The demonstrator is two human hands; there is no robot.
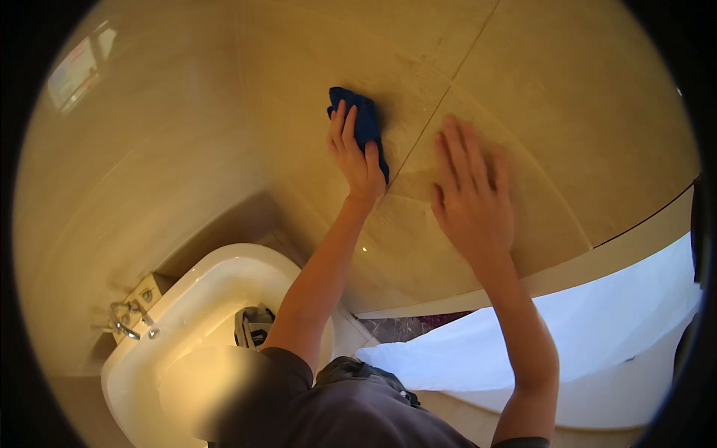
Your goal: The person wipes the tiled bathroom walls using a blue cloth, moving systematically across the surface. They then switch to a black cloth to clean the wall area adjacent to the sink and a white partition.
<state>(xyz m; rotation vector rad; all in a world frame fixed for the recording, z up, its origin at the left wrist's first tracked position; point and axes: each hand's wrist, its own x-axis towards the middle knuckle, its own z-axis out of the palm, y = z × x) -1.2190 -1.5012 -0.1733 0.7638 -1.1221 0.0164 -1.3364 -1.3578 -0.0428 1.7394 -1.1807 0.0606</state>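
My left hand (354, 166) presses a folded dark blue cloth (366, 123) against the beige tiled wall (545, 82), its fingers curled over the cloth's left side. The cloth lies just left of a dark joint line between tiles. To the right of that line, my right hand (475, 201) rests on the wall with its fingers stretched out and slightly blurred. Nothing shows in the right hand. Both forearms reach up from the lower edge.
A white basin (231, 257) stands at lower left, with a metal tap (127, 321) at its outer side and a grey and black item (254, 326) inside. White sheeting (597, 321) spreads at lower right, below a pale ledge (635, 237). A pale blurred patch covers part of the basin.
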